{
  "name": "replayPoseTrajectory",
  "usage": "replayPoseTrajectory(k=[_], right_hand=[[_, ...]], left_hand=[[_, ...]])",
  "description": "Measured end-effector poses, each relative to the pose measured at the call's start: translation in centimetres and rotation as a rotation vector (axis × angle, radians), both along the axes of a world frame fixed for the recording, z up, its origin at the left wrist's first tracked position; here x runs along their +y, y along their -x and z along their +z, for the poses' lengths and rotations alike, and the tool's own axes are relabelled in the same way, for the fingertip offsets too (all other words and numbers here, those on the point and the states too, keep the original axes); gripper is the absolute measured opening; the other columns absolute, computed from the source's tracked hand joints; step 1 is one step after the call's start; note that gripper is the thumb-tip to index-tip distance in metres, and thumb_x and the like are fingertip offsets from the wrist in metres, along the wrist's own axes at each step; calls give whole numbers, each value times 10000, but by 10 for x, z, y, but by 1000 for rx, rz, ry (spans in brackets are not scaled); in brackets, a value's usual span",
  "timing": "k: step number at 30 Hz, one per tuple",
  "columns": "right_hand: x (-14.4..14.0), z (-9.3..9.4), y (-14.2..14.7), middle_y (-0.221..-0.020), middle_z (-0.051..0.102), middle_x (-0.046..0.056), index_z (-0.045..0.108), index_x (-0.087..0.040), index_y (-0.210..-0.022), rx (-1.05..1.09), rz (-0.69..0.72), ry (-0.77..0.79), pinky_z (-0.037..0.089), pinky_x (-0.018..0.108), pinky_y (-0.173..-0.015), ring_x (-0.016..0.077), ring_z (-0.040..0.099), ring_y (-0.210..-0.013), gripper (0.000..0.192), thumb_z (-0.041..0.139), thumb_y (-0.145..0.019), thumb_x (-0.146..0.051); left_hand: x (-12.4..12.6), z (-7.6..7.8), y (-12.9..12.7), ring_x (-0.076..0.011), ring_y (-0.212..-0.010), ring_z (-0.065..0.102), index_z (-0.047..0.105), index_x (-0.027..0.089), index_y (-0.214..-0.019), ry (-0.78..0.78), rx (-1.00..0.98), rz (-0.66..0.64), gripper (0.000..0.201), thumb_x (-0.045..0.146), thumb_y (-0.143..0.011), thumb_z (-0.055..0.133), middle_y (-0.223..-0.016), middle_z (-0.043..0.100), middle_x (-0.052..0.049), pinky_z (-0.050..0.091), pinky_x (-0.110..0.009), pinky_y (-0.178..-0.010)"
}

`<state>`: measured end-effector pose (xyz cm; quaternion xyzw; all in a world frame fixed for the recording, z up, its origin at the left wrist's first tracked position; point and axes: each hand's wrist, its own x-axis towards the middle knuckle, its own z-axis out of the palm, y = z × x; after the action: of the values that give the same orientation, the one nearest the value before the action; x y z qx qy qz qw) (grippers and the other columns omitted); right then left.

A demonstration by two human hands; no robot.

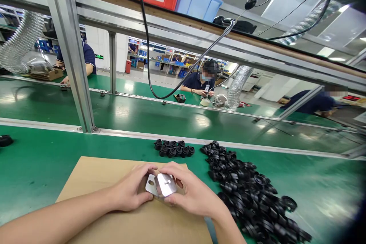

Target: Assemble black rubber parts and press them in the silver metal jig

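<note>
My left hand (130,190) and my right hand (193,190) come together over a brown cardboard sheet (108,221). Fingers and thumb of the left are closed on the edge of a flat silver metal plate (150,187) with a round hole. The right pinches a shiny, square-faced metal piece (168,186) with rounded corners and a small mark or slot in its face. Both metal parts touch or overlap; whether they are one bent bracket or two pieces, I cannot tell. My fingers hide their lower and outer edges.
Black round plastic parts (243,183) lie in a large heap on the green table (37,160) to the right. Several more black parts (174,148) stand in rows beyond the cardboard. An aluminium post (71,53) and hanging black cable (147,45) rise ahead. Co-workers sit across the bench.
</note>
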<state>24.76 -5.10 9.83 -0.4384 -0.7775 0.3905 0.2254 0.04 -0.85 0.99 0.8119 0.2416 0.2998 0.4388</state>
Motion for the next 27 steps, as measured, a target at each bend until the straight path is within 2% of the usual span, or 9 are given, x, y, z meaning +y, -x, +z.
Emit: replayPoseTrajectory(k=[10, 12, 16, 18, 20, 22, 24, 25, 27], right_hand=[[-3, 1, -4, -1536, 567, 16, 587, -381, -1475, -81, 34, 32, 388, 423, -1204, 279, 489, -1429, 750, 696, -803, -67], [-3, 0, -3, -1490, 597, 27, 585, -376, -1477, -109, 27, 17, 419, 423, -1169, 282, 530, -1369, 748, 705, -798, -85], [-5, -2, 1, -1199, 706, 45, 657, -333, -1377, -284, -77, -86, 519, 412, -975, 281, 634, -1068, 672, 828, -741, -202], [-7, -1, 1, -1299, 692, 47, 615, -368, -1431, -310, -94, -113, 506, 436, -1016, 313, 619, -1158, 782, 869, -705, -220], [-9, 2, -2, -1502, 595, 37, 517, -413, -1527, -256, -47, -107, 446, 461, -1132, 332, 539, -1347, 923, 849, -701, -168], [-9, 4, -6, -1613, 499, 23, 473, -429, -1563, -202, 23, -85, 350, 482, -1233, 319, 443, -1472, 923, 782, -749, -124], [-8, 5, -7, -1629, 487, 18, 516, -428, -1537, -181, 60, -72, 281, 502, -1276, 312, 407, -1509, 836, 736, -793, -115], [-7, 4, -7, -1603, 518, 18, 553, -429, -1506, -191, 51, -72, 296, 502, -1266, 317, 431, -1490, 797, 742, -795, -122], [-5, 3, -2, -1462, 627, 28, 613, -426, -1438, -256, -19, -98, 421, 472, -1164, 328, 550, -1352, 765, 793, -751, -143]], left_hand=[[1, -10, -1, -307, -1331, 558, 411, 331, -1473, 0, 6, 13, 772, 133, -815, 763, -1439, 586, -68, 447, -502, -1169], [2, -11, -2, -307, -1331, 561, 402, 330, -1480, 4, -2, 13, 788, 135, -810, 767, -1438, 587, -71, 443, -506, -1174], [2, -12, -2, -323, -1317, 578, 383, 308, -1490, 29, -13, 15, 810, 140, -796, 766, -1409, 611, -90, 446, -531, -1175], [2, -11, -3, -332, -1311, 582, 390, 313, -1492, 40, -6, 8, 819, 135, -786, 764, -1402, 623, -88, 450, -532, -1171], [2, -11, -4, -344, -1316, 578, 393, 322, -1499, 39, -6, -3, 838, 136, -775, 770, -1422, 618, -90, 449, -534, -1172], [2, -11, -6, -356, -1335, 566, 386, 330, -1503, 32, -14, -11, 862, 140, -760, 779, -1457, 598, -93, 440, -541, -1177], [3, -12, -8, -361, -1355, 552, 389, 336, -1493, 27, -21, -15, 874, 136, -740, 784, -1485, 577, -91, 432, -542, -1184], [4, -12, -8, -361, -1354, 552, 390, 338, -1486, 28, -22, -13, 882, 132, -725, 787, -1483, 575, -89, 435, -538, -1182], [4, -13, -10, -361, -1334, 562, 394, 336, -1472, 33, -16, 0, 896, 132, -695, 792, -1456, 584, -87, 450, -529, -1166]])
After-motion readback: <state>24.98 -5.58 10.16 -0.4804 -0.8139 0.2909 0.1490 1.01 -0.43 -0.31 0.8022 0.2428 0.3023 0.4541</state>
